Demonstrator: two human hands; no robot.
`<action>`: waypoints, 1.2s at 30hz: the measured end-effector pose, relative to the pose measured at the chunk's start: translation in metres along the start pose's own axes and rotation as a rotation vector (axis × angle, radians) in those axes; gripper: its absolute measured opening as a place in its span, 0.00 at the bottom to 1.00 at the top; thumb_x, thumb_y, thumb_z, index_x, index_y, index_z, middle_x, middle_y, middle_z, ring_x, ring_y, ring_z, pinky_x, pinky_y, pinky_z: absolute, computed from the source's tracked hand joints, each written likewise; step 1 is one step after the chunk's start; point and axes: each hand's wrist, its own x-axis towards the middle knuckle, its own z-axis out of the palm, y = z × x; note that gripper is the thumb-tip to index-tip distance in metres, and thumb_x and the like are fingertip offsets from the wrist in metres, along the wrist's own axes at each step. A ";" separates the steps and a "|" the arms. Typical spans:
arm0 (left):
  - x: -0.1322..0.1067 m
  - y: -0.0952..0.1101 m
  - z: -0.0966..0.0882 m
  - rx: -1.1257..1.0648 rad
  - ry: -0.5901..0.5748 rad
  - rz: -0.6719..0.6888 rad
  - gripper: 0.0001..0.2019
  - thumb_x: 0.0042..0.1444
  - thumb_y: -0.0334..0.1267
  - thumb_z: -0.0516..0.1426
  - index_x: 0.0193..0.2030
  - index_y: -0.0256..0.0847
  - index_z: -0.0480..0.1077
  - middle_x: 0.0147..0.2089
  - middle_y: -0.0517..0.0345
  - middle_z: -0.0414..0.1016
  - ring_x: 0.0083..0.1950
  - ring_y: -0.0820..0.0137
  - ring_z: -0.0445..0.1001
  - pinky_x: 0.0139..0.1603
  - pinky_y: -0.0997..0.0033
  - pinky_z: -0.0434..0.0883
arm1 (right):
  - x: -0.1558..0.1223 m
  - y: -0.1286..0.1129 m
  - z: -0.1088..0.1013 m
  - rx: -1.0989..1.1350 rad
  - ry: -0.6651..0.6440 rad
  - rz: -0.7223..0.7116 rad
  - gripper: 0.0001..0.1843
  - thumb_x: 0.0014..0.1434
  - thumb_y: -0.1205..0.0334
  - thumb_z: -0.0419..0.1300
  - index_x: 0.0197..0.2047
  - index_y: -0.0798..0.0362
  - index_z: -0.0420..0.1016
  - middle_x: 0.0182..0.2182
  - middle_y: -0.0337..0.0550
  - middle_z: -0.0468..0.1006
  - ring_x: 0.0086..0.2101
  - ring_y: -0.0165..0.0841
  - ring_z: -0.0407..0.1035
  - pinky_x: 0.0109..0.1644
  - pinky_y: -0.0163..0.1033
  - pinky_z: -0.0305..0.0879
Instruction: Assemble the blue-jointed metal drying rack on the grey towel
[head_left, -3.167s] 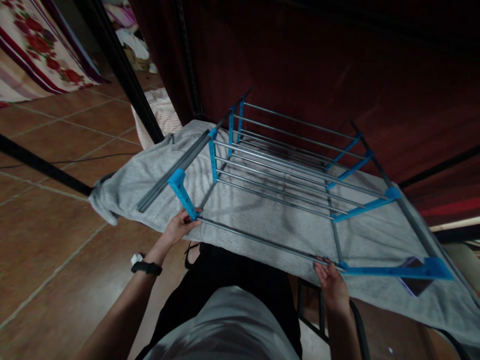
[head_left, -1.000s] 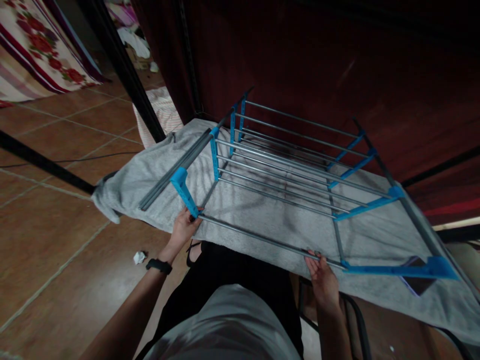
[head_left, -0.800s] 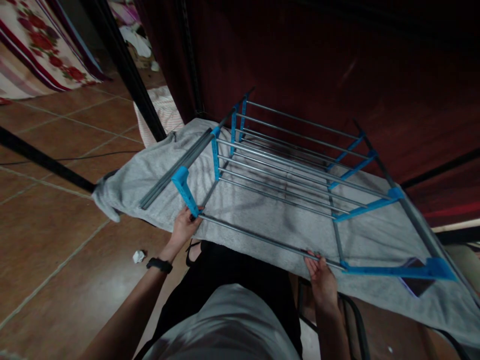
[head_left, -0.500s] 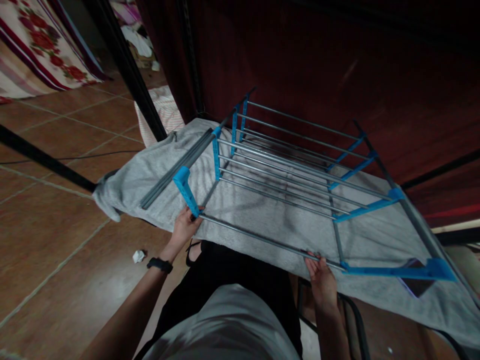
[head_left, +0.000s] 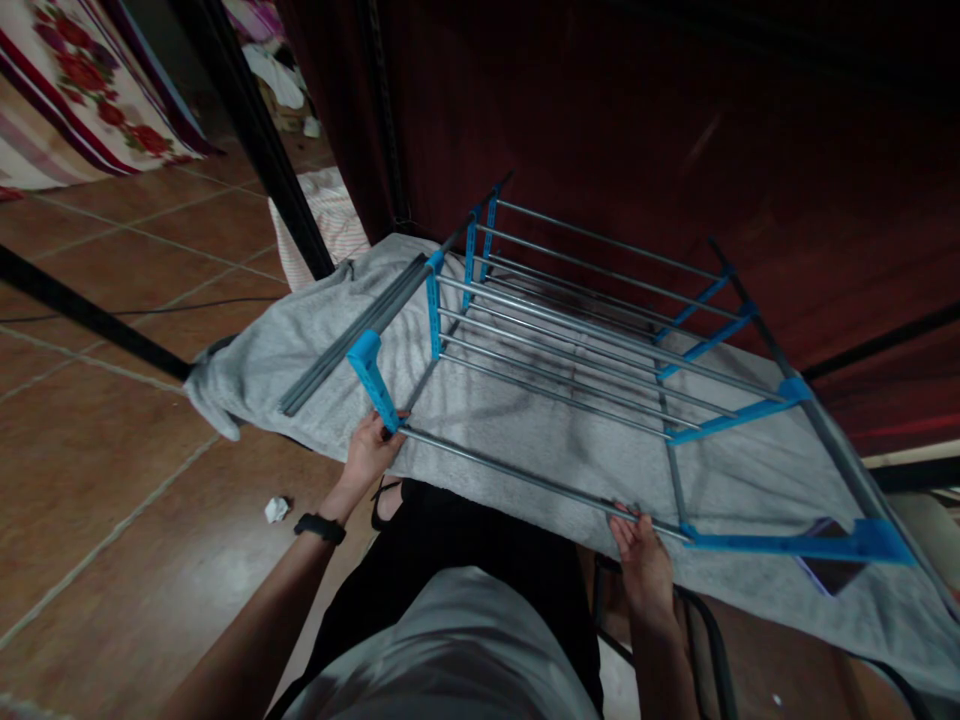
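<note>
A rack [head_left: 585, 330] of grey metal rods and blue plastic brackets lies on a grey cloth. My left hand [head_left: 367, 452] is closed around the near left corner, where a blue bracket [head_left: 375, 385] meets the near metal rod [head_left: 510, 468]. Further right, the fingers of my right hand [head_left: 645, 568] grip that same rod close to its right end. From there a long blue bracket [head_left: 787, 543] runs out to the right. Several loose metal rods [head_left: 352, 340] lie bundled along the rack's left side.
The grey cloth [head_left: 525, 420] covers a surface right up to my legs. On it, a dark phone-like object [head_left: 831, 568] lies partly under the right bracket. Black frame posts [head_left: 259, 140] stand at the left. A crumpled white scrap [head_left: 277, 510] lies on the tiled floor.
</note>
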 end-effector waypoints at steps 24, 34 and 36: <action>0.000 0.001 0.000 0.023 0.013 -0.007 0.16 0.57 0.44 0.55 0.49 0.41 0.76 0.44 0.51 0.74 0.41 0.63 0.73 0.45 0.62 0.74 | 0.001 0.003 0.004 -0.014 0.034 -0.023 0.21 0.51 0.45 0.68 0.41 0.52 0.74 0.39 0.42 0.81 0.42 0.34 0.77 0.56 0.46 0.72; 0.002 -0.008 0.000 0.036 0.001 0.022 0.21 0.56 0.50 0.55 0.50 0.39 0.75 0.42 0.51 0.72 0.34 0.66 0.71 0.38 0.64 0.73 | -0.001 -0.001 0.005 0.073 0.000 -0.016 0.19 0.51 0.49 0.70 0.39 0.51 0.71 0.40 0.43 0.81 0.44 0.35 0.76 0.57 0.48 0.71; 0.002 -0.009 0.001 0.034 0.001 0.019 0.21 0.56 0.50 0.55 0.50 0.39 0.75 0.41 0.51 0.71 0.34 0.66 0.71 0.37 0.65 0.73 | -0.002 0.000 0.005 0.077 0.010 -0.019 0.20 0.50 0.48 0.70 0.37 0.52 0.71 0.40 0.44 0.81 0.44 0.36 0.76 0.57 0.49 0.71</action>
